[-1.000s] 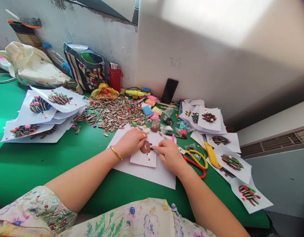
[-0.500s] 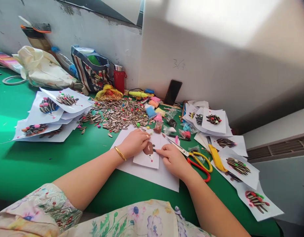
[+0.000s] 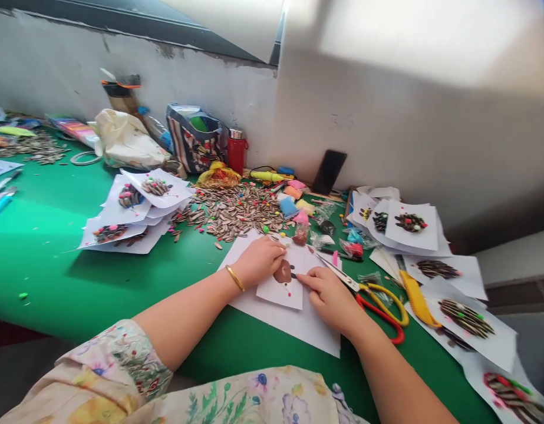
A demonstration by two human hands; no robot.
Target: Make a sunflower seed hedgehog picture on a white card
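My left hand point(image 3: 263, 259) lies over the upper left of a small white paper card point(image 3: 278, 297), fingers bent together and holding it down. On the card is a flat brown clay patch point(image 3: 282, 272) with dark seeds at its right side and a small red dot below. The outstretched index finger of my right hand point(image 3: 331, 294) touches a dark seed point(image 3: 293, 275) at the patch's edge; its other fingers are curled. Larger white sheets point(image 3: 316, 334) lie underneath. Scissors point(image 3: 382, 297) with yellow and red handles rest right of my right hand.
Striped sunflower seeds point(image 3: 236, 209) are heaped behind the card, beside bagged coloured clay point(image 3: 289, 207). Finished seed-covered cards are stacked at left point(image 3: 139, 241) and right point(image 3: 424, 235). A yellow cutter point(image 3: 417, 297), a propped phone point(image 3: 329, 172) and a red flask point(image 3: 236, 152) also stand or lie around.
My view has turned left, so everything sits further right and more of the table's left side shows. Both hands keep nearly the same place on the card.
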